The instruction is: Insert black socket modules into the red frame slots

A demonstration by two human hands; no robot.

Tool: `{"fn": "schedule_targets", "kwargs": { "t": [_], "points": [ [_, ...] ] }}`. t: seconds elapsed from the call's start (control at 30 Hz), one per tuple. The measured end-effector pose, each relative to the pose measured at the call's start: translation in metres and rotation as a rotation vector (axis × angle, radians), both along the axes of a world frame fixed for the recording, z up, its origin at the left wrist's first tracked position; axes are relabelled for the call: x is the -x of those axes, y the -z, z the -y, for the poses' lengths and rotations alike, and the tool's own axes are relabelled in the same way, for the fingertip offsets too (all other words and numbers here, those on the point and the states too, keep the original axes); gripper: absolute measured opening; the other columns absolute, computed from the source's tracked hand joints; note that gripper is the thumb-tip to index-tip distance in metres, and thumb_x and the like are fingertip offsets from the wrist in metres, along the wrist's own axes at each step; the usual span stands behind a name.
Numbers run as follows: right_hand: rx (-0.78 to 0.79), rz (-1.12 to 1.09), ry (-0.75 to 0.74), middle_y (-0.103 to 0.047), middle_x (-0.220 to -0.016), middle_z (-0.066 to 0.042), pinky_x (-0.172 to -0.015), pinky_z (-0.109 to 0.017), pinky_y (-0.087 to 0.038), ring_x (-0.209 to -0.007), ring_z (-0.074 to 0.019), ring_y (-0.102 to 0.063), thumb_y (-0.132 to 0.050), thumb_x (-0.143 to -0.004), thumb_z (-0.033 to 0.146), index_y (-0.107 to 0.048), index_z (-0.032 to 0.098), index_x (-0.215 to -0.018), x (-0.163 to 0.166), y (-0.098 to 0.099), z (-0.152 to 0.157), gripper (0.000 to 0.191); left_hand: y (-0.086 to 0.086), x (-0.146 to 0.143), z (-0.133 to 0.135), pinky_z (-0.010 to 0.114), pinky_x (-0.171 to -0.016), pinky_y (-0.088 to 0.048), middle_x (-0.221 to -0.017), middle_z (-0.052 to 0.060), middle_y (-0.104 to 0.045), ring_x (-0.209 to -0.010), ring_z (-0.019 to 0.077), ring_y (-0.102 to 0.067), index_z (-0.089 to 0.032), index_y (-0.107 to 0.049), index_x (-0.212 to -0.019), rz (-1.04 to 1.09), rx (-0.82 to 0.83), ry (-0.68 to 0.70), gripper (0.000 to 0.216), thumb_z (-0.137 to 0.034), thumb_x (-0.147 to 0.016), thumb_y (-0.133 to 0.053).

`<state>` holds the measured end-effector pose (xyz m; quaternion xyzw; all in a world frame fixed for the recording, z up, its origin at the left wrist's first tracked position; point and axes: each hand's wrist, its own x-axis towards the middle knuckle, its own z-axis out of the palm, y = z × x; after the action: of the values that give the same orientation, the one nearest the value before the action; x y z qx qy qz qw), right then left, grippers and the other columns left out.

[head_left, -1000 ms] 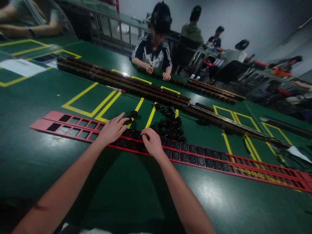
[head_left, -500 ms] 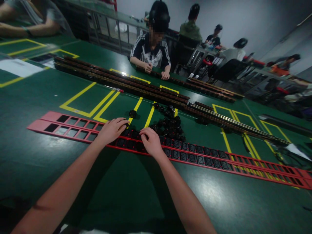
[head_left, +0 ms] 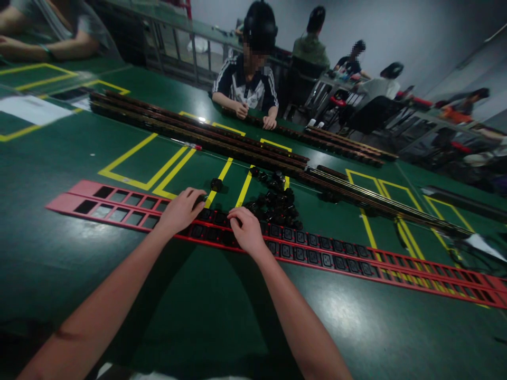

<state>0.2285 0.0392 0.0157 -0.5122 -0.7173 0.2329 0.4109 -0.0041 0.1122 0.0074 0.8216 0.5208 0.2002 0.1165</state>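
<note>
A long red panel (head_left: 65, 202) with two rows of rectangular openings lies across the green table. Black power sockets (head_left: 300, 237) fill the openings in its middle, while those towards the left end stand empty. My left hand (head_left: 179, 215) is over the panel's far edge, its thumb and fingers closed around a small black socket (head_left: 200, 200). Resting on the filled part, my right hand (head_left: 247, 230) has its fingers curled down; what lies under them is hidden. A single loose socket (head_left: 216, 184) sits just beyond my left hand.
A heap of loose black sockets (head_left: 273, 203) lies beyond my right hand. Long dark rails (head_left: 190, 132) stretch across the table behind it, with a screwdriver (head_left: 192, 145) alongside. A person (head_left: 247, 84) sits opposite; white paper (head_left: 34, 111) lies far left.
My left hand has lifted slightly and drawn back a little to the left, and the socket in its fingers shows more. The right hand stays put.
</note>
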Motion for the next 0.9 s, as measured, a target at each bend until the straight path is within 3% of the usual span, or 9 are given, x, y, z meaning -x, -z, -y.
{"fn": "schedule_targets", "kwargs": {
  "t": [0.1,0.27,0.9],
  "points": [
    [-0.003,0.000,-0.001,-0.071,-0.101,-0.006,-0.094,-0.035,-0.051,-0.099,-0.0201,-0.065,-0.051,-0.090,0.011,-0.065,0.022,-0.085,0.0000,0.0003,-0.0002,0.018,0.0002,0.0001,0.0000,0.041,-0.092,-0.052,-0.125,0.010,-0.061,-0.113,0.0285,-0.062,-0.023,-0.058,-0.132,-0.014,-0.001,0.015,0.039,-0.040,-0.102,-0.038],
    [-0.012,-0.002,-0.003,-0.070,-0.100,-0.006,-0.094,-0.035,-0.051,-0.099,-0.0199,-0.065,-0.051,-0.089,0.011,-0.065,0.022,-0.085,0.0000,0.0008,-0.0010,0.018,0.0035,0.0020,-0.0020,0.040,-0.096,-0.051,-0.122,0.010,-0.062,-0.111,0.0269,-0.062,-0.023,-0.066,-0.123,-0.026,-0.005,0.036,0.040,-0.042,-0.103,-0.037],
    [-0.007,0.002,0.001,-0.071,-0.101,-0.006,-0.094,-0.035,-0.051,-0.099,-0.0195,-0.065,-0.051,-0.089,0.011,-0.065,0.022,-0.085,-0.0001,0.0011,-0.0009,0.018,0.0031,0.0020,-0.0021,0.042,-0.095,-0.051,-0.124,0.010,-0.062,-0.110,0.0277,-0.063,-0.022,-0.066,-0.122,-0.050,-0.016,0.054,0.041,-0.041,-0.103,-0.035]
  ]
}}
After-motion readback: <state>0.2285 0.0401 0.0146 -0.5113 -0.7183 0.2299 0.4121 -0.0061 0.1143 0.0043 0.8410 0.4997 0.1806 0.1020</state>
